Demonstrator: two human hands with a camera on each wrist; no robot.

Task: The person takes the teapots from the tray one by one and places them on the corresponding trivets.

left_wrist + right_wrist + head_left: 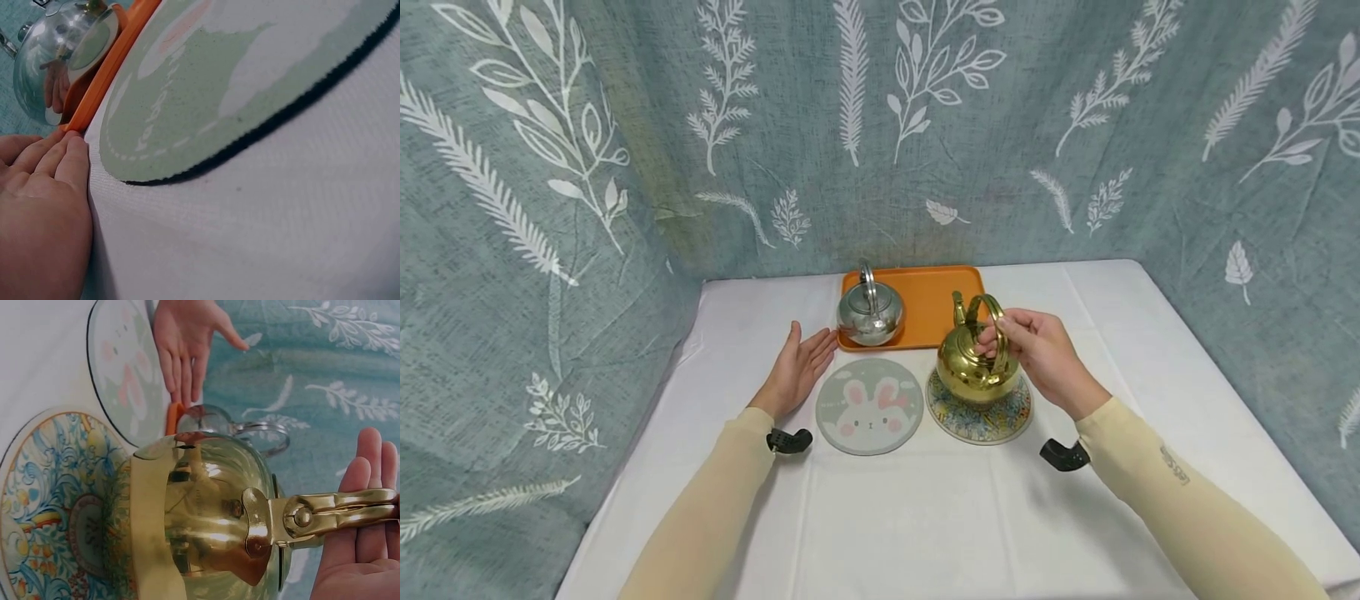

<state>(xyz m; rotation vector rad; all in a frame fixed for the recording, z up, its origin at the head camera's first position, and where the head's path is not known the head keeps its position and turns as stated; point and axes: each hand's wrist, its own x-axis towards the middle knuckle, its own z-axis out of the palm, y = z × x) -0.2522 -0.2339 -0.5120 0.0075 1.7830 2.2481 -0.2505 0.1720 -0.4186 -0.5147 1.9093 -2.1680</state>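
Note:
In the head view my right hand point(1045, 354) grips the arched handle of a gold kettle point(973, 367), whose spout points up and to the left. The kettle is over a patterned round mat point(985, 427); in the right wrist view its base point(156, 531) faces the mat point(56, 500), and whether they touch I cannot tell. My left hand point(796, 371) has its fingers straight, the tips at the near left corner of an orange tray point(928, 308). On that tray's left part stands a silver kettle point(870, 315) with its handle raised.
A round rabbit mat point(869, 408) lies between my hands, left of the patterned mat. White cloth point(895, 525) covers the table. A blue-green leaf-print curtain point(820, 200) hangs behind the tray and along both sides.

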